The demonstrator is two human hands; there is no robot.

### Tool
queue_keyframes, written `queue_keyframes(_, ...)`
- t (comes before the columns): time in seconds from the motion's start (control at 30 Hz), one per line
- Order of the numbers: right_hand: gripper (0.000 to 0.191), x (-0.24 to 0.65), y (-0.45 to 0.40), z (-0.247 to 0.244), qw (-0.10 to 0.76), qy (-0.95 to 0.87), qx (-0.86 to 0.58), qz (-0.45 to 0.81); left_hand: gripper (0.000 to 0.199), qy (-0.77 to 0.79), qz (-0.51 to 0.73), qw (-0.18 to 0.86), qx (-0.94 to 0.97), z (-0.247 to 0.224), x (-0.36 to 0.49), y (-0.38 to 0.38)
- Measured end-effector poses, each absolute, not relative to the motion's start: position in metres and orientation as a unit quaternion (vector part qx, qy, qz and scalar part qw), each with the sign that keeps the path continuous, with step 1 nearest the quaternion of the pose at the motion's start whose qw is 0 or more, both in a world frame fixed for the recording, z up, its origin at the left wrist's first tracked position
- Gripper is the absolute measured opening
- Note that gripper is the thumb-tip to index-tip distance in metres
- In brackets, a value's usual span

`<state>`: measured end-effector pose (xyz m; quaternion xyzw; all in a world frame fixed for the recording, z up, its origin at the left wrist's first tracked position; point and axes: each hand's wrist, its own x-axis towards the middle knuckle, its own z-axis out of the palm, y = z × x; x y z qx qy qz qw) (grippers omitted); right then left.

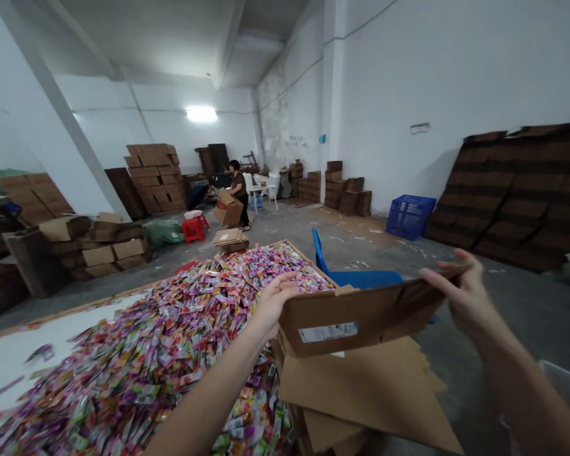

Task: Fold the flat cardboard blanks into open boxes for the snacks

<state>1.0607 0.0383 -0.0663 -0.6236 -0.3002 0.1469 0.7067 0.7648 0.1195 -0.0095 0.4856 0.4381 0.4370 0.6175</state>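
Note:
A folded brown cardboard box (375,316) with a white label is held up between both hands. My left hand (276,301) is at its left end, fingers bent over the edge. At the right end, my right hand (463,285) grips it between thumb and fingers. Beneath it lie more flat cardboard sheets (365,386) in a loose stack. To the left, a large heap of small colourful packets (171,335) covers much of a white-topped table (104,313).
Beyond the packets is a blue plastic chair (365,278). A blue crate (410,216) stands by the right wall. Farther back, a person (239,190) holds a cardboard box near red stools (194,228). Carton stacks (154,177) line the room.

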Motion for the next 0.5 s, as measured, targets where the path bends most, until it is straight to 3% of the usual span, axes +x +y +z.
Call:
queue_keyframes(0.13,0.102,1.059,0.021,-0.043,0.715,-0.293,-0.607,0.186,0.046,0.422,0.478,0.594,0.491,-0.007,0.776,0.130)
queue_keyframes(0.23,0.101,1.046,0.016,-0.037,0.642,-0.365,-0.580,0.344,0.062,0.392,0.462,0.603,0.519,-0.001,0.789,0.133)
queue_keyframes(0.33,0.088,1.039,0.021,-0.050,0.564,-0.422,-0.522,0.481,0.072,0.416,0.400,0.473,0.665,0.010,0.789,0.129)
queue_keyframes(0.4,0.078,1.042,0.029,-0.067,0.582,-0.397,-0.540,0.461,0.072,0.408,0.312,0.335,0.790,0.018,0.781,0.119)
queue_keyframes(0.5,0.081,1.043,0.046,-0.098,0.589,-0.399,-0.644,0.281,0.089,0.349,0.097,0.214,0.907,0.025,0.774,0.097)
